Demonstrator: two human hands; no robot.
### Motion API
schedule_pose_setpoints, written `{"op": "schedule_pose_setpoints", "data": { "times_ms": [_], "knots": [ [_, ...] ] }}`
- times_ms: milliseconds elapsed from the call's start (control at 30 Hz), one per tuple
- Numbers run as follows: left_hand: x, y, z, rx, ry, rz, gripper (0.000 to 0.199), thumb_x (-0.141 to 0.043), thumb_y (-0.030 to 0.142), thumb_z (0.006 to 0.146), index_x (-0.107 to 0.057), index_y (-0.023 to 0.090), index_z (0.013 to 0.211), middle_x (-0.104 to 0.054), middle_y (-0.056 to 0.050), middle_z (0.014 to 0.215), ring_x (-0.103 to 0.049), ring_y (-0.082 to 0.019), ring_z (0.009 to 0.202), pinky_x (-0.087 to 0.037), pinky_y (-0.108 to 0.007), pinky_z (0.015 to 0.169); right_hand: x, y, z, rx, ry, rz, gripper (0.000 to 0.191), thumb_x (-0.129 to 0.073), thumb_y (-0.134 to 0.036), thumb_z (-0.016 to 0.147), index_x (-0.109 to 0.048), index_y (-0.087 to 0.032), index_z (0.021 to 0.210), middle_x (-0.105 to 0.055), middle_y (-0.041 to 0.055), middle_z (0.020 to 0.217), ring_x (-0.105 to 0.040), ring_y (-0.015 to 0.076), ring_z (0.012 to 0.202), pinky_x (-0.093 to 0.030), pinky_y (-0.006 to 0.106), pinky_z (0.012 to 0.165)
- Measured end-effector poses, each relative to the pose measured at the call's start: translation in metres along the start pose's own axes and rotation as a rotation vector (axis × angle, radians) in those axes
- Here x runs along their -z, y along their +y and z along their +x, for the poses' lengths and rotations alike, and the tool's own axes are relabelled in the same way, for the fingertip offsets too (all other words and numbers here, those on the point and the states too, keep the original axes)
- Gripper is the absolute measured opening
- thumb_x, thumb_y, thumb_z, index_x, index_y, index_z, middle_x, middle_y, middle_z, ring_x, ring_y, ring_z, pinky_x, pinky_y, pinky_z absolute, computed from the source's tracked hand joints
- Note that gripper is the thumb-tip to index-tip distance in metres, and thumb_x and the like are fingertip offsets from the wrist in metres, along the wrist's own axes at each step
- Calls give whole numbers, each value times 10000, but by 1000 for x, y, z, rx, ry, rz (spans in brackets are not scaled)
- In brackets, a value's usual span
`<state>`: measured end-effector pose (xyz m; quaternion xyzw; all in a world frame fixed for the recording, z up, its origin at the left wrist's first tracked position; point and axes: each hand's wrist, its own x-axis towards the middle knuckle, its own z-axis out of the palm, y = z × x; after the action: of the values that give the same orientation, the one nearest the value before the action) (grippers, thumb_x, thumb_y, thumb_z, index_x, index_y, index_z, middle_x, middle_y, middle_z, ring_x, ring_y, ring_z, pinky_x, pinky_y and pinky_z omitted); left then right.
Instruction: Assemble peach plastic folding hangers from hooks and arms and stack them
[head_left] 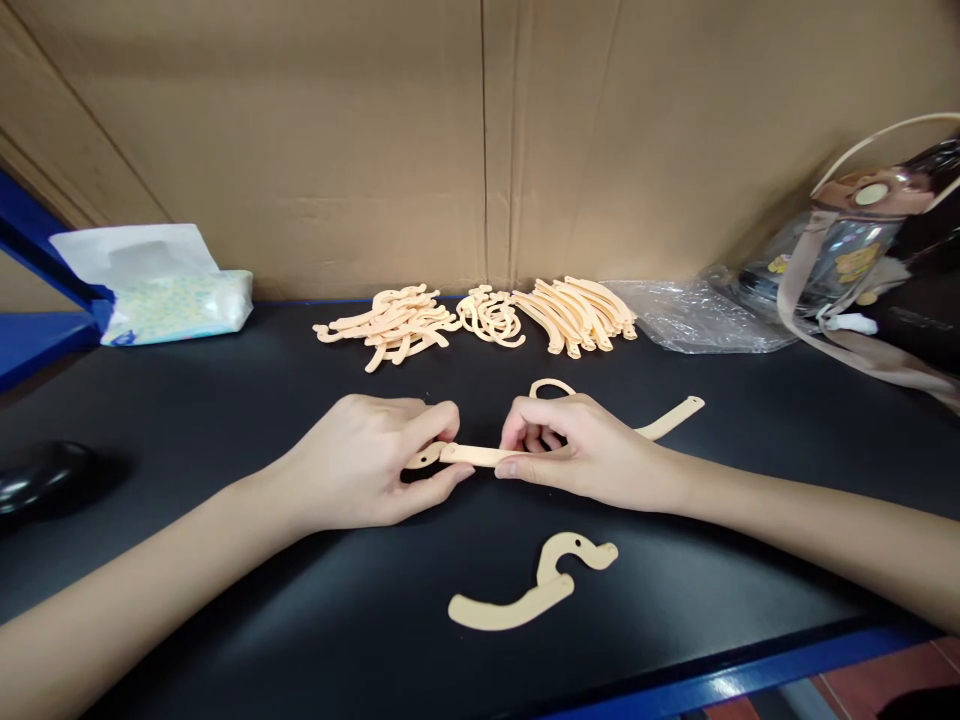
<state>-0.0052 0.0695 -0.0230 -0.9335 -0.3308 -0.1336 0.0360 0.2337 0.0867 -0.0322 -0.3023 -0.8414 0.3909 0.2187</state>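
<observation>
My right hand [585, 455] pinches a flat peach-coloured plastic strip [480, 456] between thumb and fingers. At the strip's left end, a curved plastic piece with a hole [424, 457] lies within my left hand [382, 455], whose thumb and index finger curl around the meeting point of the two parts. The rest of that curved piece is hidden by the fingers. Behind my right hand a thin curved piece [553, 386] and a strip end [671, 418] show; the hand covers their middle. Closer to me lie a hook-shaped piece [559, 550] and a curved strip [510, 608], overlapping at one end.
Three piles of peach parts stand along the back: hook-like pieces [397, 322], thin curved ones [491, 318] and long strips [577, 312]. A tissue pack [180, 305] is back left, a black mouse [41, 478] far left. A clear bag [697, 315] and strapped bottle [840, 250] sit right.
</observation>
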Motion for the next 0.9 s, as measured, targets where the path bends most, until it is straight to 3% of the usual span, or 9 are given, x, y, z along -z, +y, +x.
{"op": "schedule_pose_setpoints", "data": {
  "times_ms": [167,367,533,667,767,900],
  "knots": [
    [10,0,1,-2,6,-45,94,-464,187,856,-497,181,768,-499,13,659,-448,-135,621,-326,-252,555,-1,1,1,77,76,-80,121,-674,-266,834,-613,-164,816,-565,-27,753,-490,88,678,-384,209,625],
    [10,-6,2,-34,-49,-47,121,-463,141,843,-573,176,878,-566,-35,855,-486,-187,834,-396,-315,771,-1,3,-1,163,232,-101,110,-627,-260,877,-606,-162,832,-596,-11,805,-543,99,760,-413,215,699],
    [8,-7,1,-32,-80,-67,194,-417,110,875,-569,187,966,-568,-49,981,-490,-192,922,-393,-326,819,19,3,-3,207,289,-251,121,-589,-262,902,-605,-160,840,-596,-4,806,-540,108,770,-410,227,719],
    [5,-4,0,2,-62,-137,284,-330,45,873,-569,198,890,-557,-39,1100,-490,-183,982,-390,-326,849,48,-2,-8,115,112,-584,209,-588,-381,890,-611,-174,872,-606,8,841,-547,142,782,-387,265,694],
    [4,-2,0,104,-37,-221,295,-290,48,872,-540,188,800,-547,-34,1148,-514,-169,1017,-406,-307,859,66,-4,-15,-4,-68,-670,326,-603,-520,842,-603,-198,891,-618,4,905,-555,154,796,-375,262,659],
    [5,-2,0,188,-47,-194,163,-390,248,923,-537,195,972,-578,-58,1145,-560,-193,988,-443,-325,832,72,-3,-20,-119,-168,-661,323,-613,-533,823,-592,-211,841,-622,-24,824,-554,133,721,-364,237,607]
  ]
}}
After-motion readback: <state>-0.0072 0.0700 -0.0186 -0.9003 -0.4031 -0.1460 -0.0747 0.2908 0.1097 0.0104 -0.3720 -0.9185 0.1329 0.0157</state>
